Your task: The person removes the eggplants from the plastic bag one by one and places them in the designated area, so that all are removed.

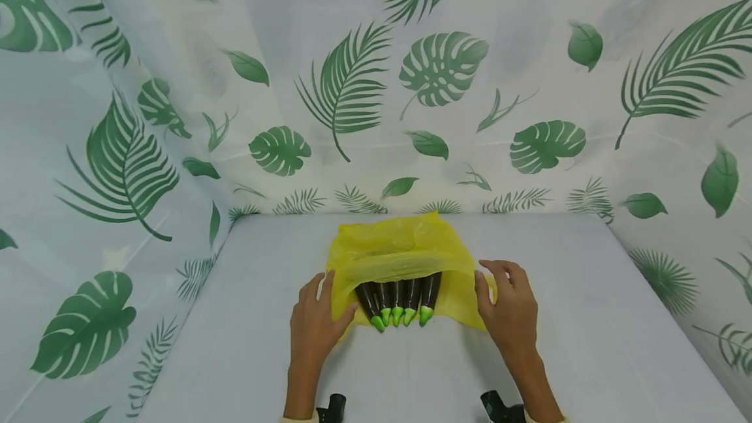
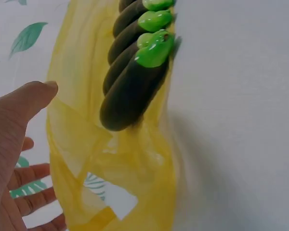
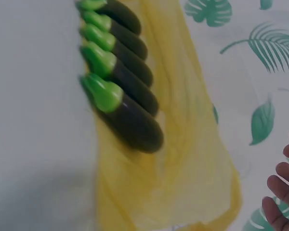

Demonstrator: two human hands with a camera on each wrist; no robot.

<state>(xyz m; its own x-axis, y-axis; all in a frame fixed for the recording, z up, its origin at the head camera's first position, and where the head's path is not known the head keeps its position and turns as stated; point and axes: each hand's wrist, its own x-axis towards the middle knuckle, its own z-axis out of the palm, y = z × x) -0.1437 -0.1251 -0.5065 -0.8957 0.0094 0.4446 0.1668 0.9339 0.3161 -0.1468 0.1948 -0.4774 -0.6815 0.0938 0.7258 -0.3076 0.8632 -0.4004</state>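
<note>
Several dark eggplants point(image 1: 414, 294) with bright green stem ends lie side by side on a thin yellow plastic bag point(image 1: 388, 237). In the head view, a fold of the bag covers their far ends, and the green tips point toward me. My left hand point(image 1: 314, 322) is at the bag's left edge, thumb and fingers spread apart. At the right edge is my right hand point(image 1: 510, 302), its fingers loosely bent. The left wrist view has a handle opening in the bag point(image 2: 72, 144) beside the left hand point(image 2: 9, 125). In the right wrist view, fingers of the right hand point(image 3: 284, 187) appear apart from the bag.
The white tabletop point(image 1: 247, 338) extends around the bag. Behind and at both sides hang white sheets point(image 1: 364, 168) printed with green leaves. Dark wrist-worn devices point(image 1: 336, 405) show at the bottom of the head view.
</note>
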